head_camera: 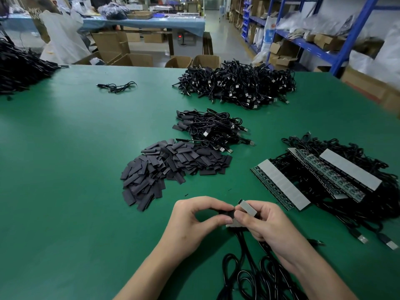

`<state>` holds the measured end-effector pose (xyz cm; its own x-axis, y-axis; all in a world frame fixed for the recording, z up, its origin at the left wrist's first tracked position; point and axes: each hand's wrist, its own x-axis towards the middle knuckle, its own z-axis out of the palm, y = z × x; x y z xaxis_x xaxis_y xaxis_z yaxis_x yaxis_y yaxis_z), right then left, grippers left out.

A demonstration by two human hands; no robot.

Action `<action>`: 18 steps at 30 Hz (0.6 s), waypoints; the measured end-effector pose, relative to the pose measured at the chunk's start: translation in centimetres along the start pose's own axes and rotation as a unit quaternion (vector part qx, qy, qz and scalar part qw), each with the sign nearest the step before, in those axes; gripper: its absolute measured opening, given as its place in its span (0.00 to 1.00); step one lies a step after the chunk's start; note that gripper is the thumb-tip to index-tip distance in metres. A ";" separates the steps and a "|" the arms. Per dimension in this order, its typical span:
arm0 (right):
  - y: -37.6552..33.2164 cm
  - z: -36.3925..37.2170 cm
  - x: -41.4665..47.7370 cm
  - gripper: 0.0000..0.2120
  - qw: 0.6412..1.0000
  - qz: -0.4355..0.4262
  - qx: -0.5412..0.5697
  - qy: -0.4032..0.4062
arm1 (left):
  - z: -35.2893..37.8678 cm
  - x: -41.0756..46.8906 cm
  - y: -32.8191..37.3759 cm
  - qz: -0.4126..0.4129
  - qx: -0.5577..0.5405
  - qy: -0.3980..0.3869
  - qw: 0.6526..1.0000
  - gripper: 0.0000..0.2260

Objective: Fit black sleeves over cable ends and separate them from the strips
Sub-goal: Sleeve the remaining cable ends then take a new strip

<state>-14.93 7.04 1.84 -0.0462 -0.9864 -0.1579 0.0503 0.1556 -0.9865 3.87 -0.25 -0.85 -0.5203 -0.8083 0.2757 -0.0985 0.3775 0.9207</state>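
Observation:
My left hand [195, 219] pinches a black sleeve [226, 213] between thumb and forefinger, near the table's front. My right hand [263, 221] grips a short grey strip [246, 207] with cable ends on it; the sleeve meets the strip's left end. The strip's black cables [244, 271] trail down toward me in loops. A heap of loose black sleeves [171, 167] lies ahead to the left. Longer grey strips [281, 182] with cables attached lie to the right.
A small pile of sleeved cables [214, 128] lies beyond the sleeve heap, and a larger cable pile [238, 85] sits farther back. A single cable [116, 86] lies at far left-centre. Another dark heap [19, 70] fills the table's [65, 169] far left corner. Boxes and shelves stand behind.

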 end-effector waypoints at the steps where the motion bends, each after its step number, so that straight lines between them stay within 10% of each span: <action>1: 0.0 0.0 0.0 0.07 1.000 0.000 -0.001 -0.001 | 0.0 0.0 0.0 0.002 0.001 0.001 1.000 0.07; 18: 0.6 -0.4 0.3 0.13 1.000 0.005 0.004 -0.010 | 0.1 0.0 -0.1 -0.010 -0.043 -0.003 0.999 0.07</action>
<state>-15.29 6.88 1.23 -0.0260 -0.9857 -0.1665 0.0578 0.1648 -0.9846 3.77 -0.27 -0.93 -0.5237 -0.8125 0.2561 -0.0356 0.3212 0.9463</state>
